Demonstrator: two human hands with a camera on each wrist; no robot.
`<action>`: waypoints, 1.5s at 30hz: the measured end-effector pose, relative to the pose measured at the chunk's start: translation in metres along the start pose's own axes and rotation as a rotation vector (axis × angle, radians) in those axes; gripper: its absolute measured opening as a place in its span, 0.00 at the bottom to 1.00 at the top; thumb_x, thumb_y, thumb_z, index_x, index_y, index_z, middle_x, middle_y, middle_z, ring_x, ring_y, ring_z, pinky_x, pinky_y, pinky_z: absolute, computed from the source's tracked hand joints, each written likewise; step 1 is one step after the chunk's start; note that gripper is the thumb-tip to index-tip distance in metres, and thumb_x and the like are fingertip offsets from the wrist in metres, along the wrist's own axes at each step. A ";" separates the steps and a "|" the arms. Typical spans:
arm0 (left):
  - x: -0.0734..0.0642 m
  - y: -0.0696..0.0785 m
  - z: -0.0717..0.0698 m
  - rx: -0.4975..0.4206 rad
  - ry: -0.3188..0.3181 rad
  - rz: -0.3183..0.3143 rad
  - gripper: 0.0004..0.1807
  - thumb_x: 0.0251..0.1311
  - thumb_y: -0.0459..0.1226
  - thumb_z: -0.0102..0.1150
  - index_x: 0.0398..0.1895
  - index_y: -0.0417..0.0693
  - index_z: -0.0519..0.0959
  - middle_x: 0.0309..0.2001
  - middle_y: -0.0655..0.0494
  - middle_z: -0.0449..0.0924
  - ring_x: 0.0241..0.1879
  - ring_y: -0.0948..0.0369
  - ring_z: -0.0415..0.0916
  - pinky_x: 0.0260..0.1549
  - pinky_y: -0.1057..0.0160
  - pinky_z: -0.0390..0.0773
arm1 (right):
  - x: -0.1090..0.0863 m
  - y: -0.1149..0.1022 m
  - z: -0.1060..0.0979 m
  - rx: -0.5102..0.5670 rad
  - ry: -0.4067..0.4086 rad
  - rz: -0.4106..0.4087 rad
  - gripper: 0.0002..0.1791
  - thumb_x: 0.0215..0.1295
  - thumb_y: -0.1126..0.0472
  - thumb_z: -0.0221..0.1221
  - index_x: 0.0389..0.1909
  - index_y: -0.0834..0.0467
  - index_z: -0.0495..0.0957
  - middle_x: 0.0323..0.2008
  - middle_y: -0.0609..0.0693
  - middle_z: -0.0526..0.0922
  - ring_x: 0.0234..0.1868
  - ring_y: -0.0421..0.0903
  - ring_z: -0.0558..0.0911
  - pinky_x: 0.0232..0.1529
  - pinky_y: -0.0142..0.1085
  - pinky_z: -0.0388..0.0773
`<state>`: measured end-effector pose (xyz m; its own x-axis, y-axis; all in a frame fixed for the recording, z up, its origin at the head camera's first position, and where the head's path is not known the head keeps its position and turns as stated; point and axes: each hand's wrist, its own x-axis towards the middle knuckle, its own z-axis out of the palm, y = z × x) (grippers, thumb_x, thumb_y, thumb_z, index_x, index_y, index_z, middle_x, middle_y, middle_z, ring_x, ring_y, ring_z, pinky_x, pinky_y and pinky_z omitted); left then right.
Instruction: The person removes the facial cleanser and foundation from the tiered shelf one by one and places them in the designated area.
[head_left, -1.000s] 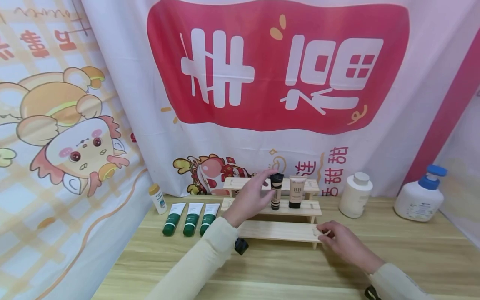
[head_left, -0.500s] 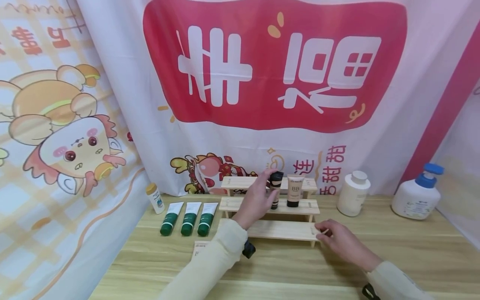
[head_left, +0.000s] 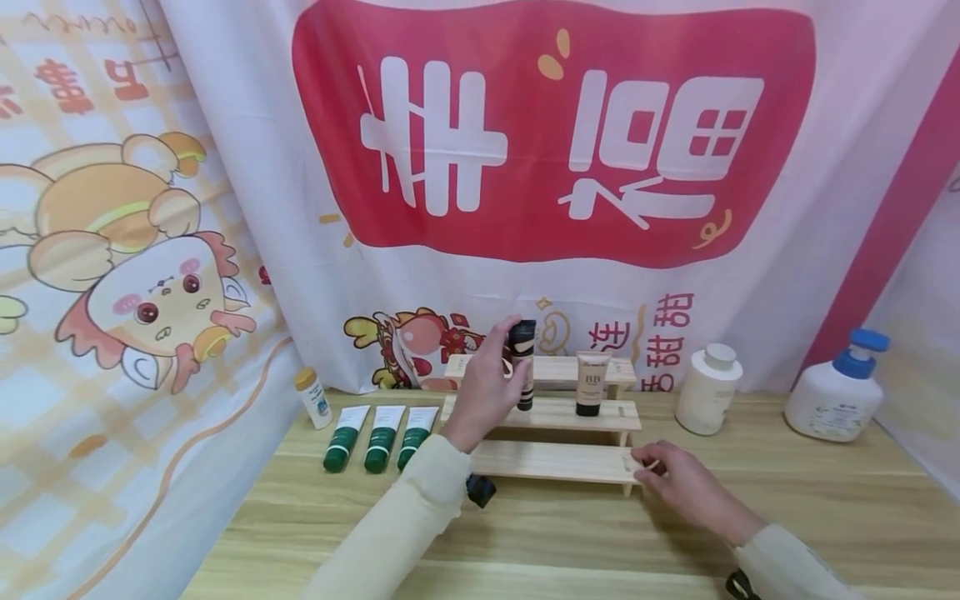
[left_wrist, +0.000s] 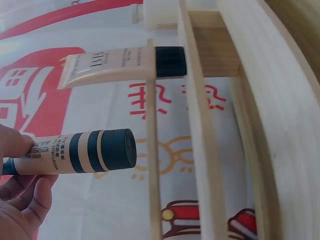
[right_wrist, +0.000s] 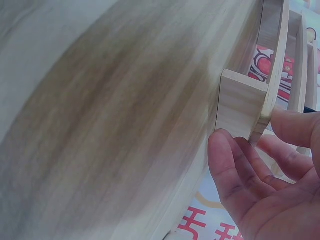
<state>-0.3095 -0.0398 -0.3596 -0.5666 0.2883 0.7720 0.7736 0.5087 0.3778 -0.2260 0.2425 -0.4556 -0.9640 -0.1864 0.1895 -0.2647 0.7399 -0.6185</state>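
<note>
My left hand [head_left: 486,390] holds a slim black-and-beige concealer tube [head_left: 527,390] upright, thumb and fingers round its upper part. In the left wrist view, a gap shows between the concealer tube's banded cap [left_wrist: 95,151] and the wooden step rack. A beige BB cream tube [head_left: 590,383] stands on its black cap on the rack's middle shelf [head_left: 551,412], to the right of the concealer. At the right end of the lowest shelf [head_left: 555,462], my right hand [head_left: 678,483] pinches the corner; the right wrist view shows its fingers at the end support [right_wrist: 242,102].
Three green-and-white tubes [head_left: 382,440] lie in a row left of the rack, beside a small bottle with a yellow cap [head_left: 313,398]. Right of the rack stand a white bottle [head_left: 707,392] and a white pump bottle [head_left: 836,400] with a blue top. A printed curtain [head_left: 480,287] hangs behind.
My left hand has closed round the concealer tube and lifted it off the middle shelf, up and to the left. The right hand has stayed at the rack's corner.
</note>
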 end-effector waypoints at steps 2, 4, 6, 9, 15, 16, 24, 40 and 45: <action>0.000 0.000 -0.009 0.005 -0.005 0.004 0.35 0.58 0.33 0.62 0.68 0.53 0.59 0.45 0.53 0.74 0.32 0.62 0.72 0.29 0.68 0.75 | -0.001 0.000 0.000 -0.003 0.001 0.000 0.15 0.55 0.70 0.64 0.44 0.68 0.79 0.33 0.50 0.78 0.32 0.43 0.77 0.29 0.31 0.76; -0.001 0.001 -0.018 0.007 -0.015 0.005 0.35 0.58 0.33 0.62 0.68 0.54 0.58 0.46 0.53 0.74 0.33 0.63 0.72 0.29 0.67 0.76 | -0.001 0.000 0.000 -0.009 0.004 0.002 0.15 0.55 0.70 0.64 0.44 0.68 0.79 0.34 0.50 0.78 0.32 0.43 0.77 0.29 0.30 0.76; -0.002 0.003 -0.026 0.012 -0.023 0.007 0.36 0.58 0.33 0.62 0.68 0.55 0.58 0.46 0.54 0.73 0.32 0.63 0.71 0.28 0.67 0.76 | -0.001 0.000 0.000 -0.016 0.003 0.010 0.15 0.55 0.70 0.64 0.44 0.67 0.79 0.34 0.50 0.78 0.33 0.43 0.77 0.29 0.30 0.76; -0.006 0.006 -0.040 0.014 -0.046 -0.005 0.37 0.59 0.33 0.62 0.69 0.57 0.57 0.46 0.55 0.73 0.32 0.63 0.71 0.27 0.67 0.75 | 0.001 0.001 0.000 -0.022 -0.002 0.028 0.15 0.55 0.70 0.64 0.45 0.67 0.79 0.34 0.50 0.78 0.33 0.43 0.77 0.29 0.30 0.76; -0.019 0.012 -0.067 0.063 -0.113 -0.058 0.38 0.60 0.36 0.62 0.71 0.61 0.55 0.49 0.55 0.73 0.32 0.61 0.71 0.28 0.67 0.75 | 0.001 0.001 0.002 -0.014 -0.010 0.029 0.14 0.55 0.70 0.64 0.44 0.67 0.79 0.34 0.49 0.78 0.33 0.43 0.77 0.28 0.30 0.76; -0.022 0.011 -0.070 0.076 -0.120 -0.058 0.39 0.60 0.36 0.62 0.71 0.60 0.55 0.49 0.54 0.73 0.32 0.62 0.70 0.28 0.67 0.75 | 0.001 0.001 0.003 -0.014 -0.010 0.029 0.14 0.55 0.70 0.64 0.44 0.67 0.79 0.34 0.49 0.78 0.33 0.43 0.77 0.28 0.30 0.76; -0.051 0.003 -0.095 0.153 -0.148 -0.074 0.39 0.61 0.37 0.61 0.73 0.59 0.55 0.49 0.55 0.75 0.31 0.65 0.70 0.27 0.68 0.75 | 0.000 -0.003 0.002 -0.027 -0.008 0.030 0.15 0.55 0.70 0.64 0.45 0.67 0.79 0.34 0.50 0.78 0.33 0.43 0.77 0.28 0.30 0.76; -0.090 -0.017 -0.143 0.201 -0.280 -0.286 0.37 0.57 0.33 0.64 0.70 0.48 0.61 0.45 0.53 0.77 0.28 0.67 0.71 0.22 0.70 0.74 | 0.000 -0.001 0.002 -0.030 -0.008 0.032 0.15 0.55 0.70 0.64 0.45 0.68 0.78 0.34 0.50 0.79 0.32 0.43 0.77 0.27 0.30 0.75; -0.106 -0.028 -0.154 0.257 -0.422 -0.448 0.35 0.56 0.33 0.65 0.68 0.44 0.64 0.37 0.54 0.77 0.22 0.67 0.68 0.19 0.68 0.72 | -0.001 -0.001 0.002 -0.030 -0.011 0.034 0.16 0.55 0.69 0.64 0.45 0.67 0.78 0.34 0.50 0.79 0.32 0.43 0.76 0.27 0.30 0.75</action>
<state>-0.2270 -0.2097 -0.3730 -0.9205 0.2702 0.2823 0.3747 0.8153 0.4414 -0.2250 0.2405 -0.4561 -0.9727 -0.1675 0.1605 -0.2309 0.7650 -0.6012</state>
